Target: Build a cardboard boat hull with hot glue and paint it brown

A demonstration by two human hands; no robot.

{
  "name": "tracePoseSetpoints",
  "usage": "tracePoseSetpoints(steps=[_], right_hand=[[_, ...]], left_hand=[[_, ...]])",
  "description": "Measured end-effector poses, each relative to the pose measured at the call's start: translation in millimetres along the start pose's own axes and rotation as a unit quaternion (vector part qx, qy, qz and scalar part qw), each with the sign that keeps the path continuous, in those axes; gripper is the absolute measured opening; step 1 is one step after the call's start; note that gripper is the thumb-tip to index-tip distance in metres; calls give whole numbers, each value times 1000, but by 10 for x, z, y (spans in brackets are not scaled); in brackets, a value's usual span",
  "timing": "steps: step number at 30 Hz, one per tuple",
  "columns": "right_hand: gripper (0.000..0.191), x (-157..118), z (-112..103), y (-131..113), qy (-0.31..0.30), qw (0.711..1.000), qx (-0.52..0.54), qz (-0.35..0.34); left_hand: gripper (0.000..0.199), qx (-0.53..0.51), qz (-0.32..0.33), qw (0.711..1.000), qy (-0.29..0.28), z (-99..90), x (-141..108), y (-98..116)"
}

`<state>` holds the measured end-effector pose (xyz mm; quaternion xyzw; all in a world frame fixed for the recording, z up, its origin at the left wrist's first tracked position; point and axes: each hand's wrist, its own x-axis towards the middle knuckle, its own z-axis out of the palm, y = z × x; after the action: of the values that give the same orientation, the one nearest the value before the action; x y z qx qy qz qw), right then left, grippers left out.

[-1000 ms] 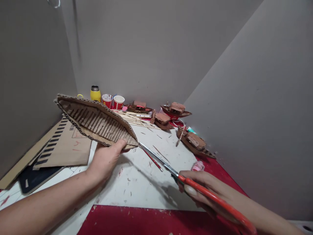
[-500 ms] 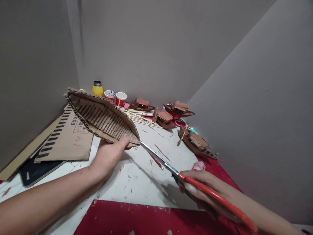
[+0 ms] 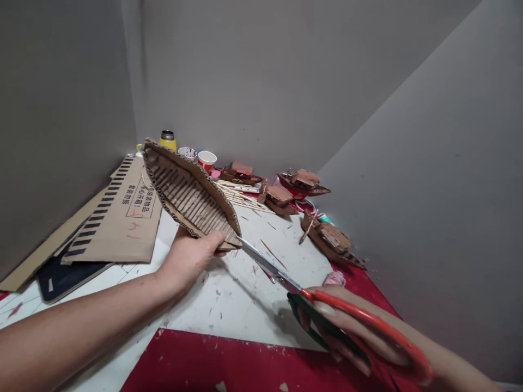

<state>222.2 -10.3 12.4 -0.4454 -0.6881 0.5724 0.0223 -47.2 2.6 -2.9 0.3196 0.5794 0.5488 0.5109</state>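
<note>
A cardboard boat hull (image 3: 190,196), with corrugated edges and a ribbed inside, is gripped near its right tip by my left hand (image 3: 194,256). The thumb presses on the inside and the fingers go underneath, out of sight. My right hand (image 3: 343,321) holds a pair of scissors (image 3: 281,277) with one orange and one green handle. Their blade tip meets the right end of the hull, at the edge near my left thumb. How far the blades are apart there I cannot tell.
Several brown model boats (image 3: 333,239) stand along the back and right. Thin wooden sticks (image 3: 245,196), paper cups (image 3: 207,159) and a yellow bottle (image 3: 168,140) sit behind the hull. Flat cardboard (image 3: 110,228) lies at left over a dark board (image 3: 61,280). Scraps dot the white sheet (image 3: 241,305).
The hull has swung to a steeper tilt and shifted slightly right, with my left hand. The scissors' handles have spread wider, showing more of the green one; the tip stays at the hull's end.
</note>
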Motion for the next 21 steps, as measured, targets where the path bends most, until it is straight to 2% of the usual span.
tracePoseSetpoints(steps=[3,6,10,15,21], right_hand=[[53,18,26,16,13,1000,23,-5],[53,40,82,-4,36,999,5,-5],[52,71,145,-47,78,994,-80,-14],[50,96,176,-70,151,969,-191,-43],[42,116,214,-22,175,950,-254,-48]], left_hand=[[12,-4,-18,999,-36,18,4,-40],[16,14,-24,999,-35,18,-14,-50],[20,48,-26,998,-39,4,-39,-64],[26,71,-39,996,-46,-7,-39,-87],[22,62,-23,997,-34,-4,-60,-20]])
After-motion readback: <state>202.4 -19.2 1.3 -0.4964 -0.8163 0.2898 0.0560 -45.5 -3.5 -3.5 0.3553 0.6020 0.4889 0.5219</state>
